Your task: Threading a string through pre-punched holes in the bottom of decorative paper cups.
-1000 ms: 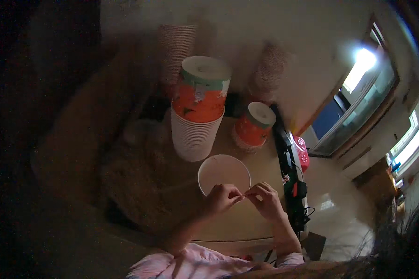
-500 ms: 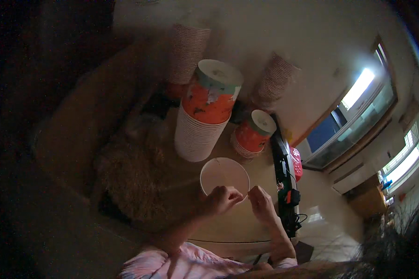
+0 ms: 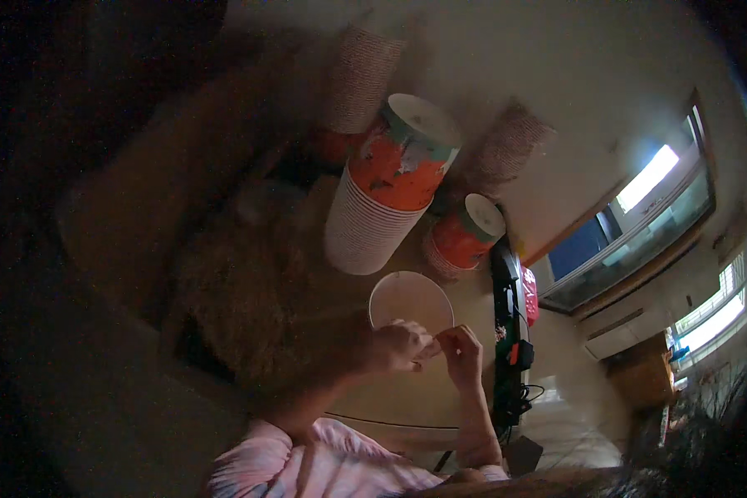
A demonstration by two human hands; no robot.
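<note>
Left hand (image 3: pixel 398 347) and right hand (image 3: pixel 463 355) meet fingertip to fingertip at the near rim of a round white paper cup (image 3: pixel 411 300) on the tan surface (image 3: pixel 407 398); both grips pinched together, the pinched item too small to tell. Ribbed cup stack (image 3: pixel 373 207) stands behind.

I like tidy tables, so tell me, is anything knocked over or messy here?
Nothing looks spilled or broken. The tall stack of cups leans in the picture, but the fisheye lens may cause that. The left hand and right hand meet just below an upright white cup, fingertips together.
</note>
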